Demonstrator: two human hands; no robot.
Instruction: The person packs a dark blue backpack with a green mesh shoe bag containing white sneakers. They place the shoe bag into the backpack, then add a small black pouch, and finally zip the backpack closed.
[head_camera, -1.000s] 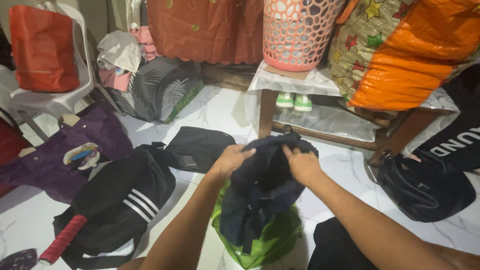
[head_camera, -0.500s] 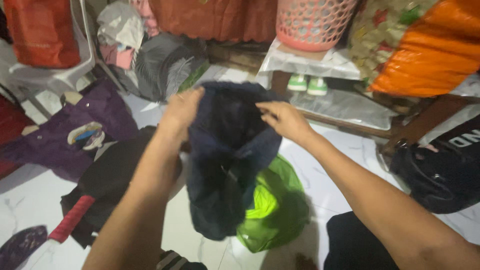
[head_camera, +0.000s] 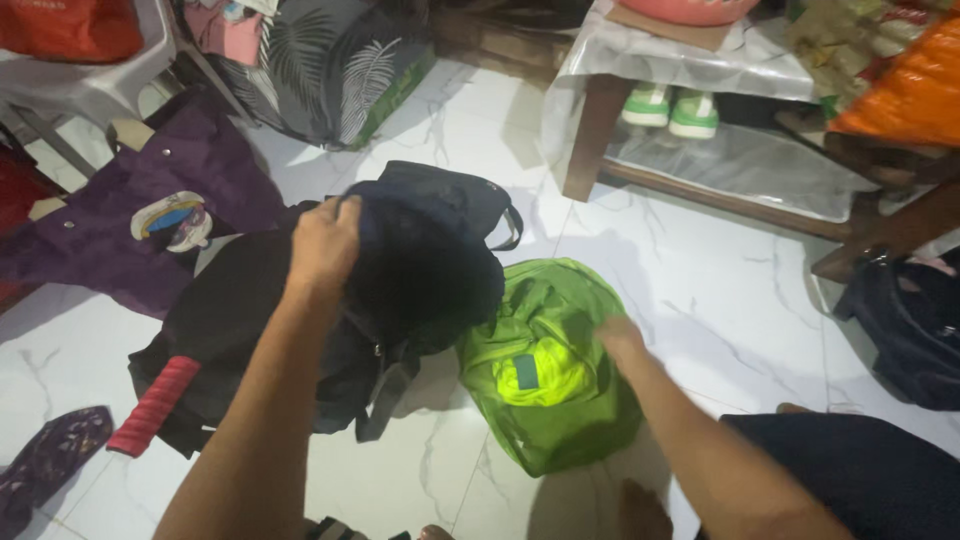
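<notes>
My left hand (head_camera: 322, 245) grips the top of a dark navy garment (head_camera: 420, 275) and holds it up over the black bags on the left. My right hand (head_camera: 620, 338) rests on the right edge of a bright green bag (head_camera: 545, 370) that lies on the white marble floor. Whether its fingers pinch the green fabric I cannot tell. The navy garment hangs down to the floor beside the green bag and touches its left side.
A black bag with a red handle (head_camera: 200, 370) and a purple bag (head_camera: 150, 215) lie at the left. A low wooden table (head_camera: 590, 150) with green shoes (head_camera: 670, 110) under it stands at the back. Another black bag (head_camera: 910, 320) sits at the right.
The navy garment, held up in both hands above the green bag, has moved left in my left hand alone. My right hand let go and dropped onto the green bag.
</notes>
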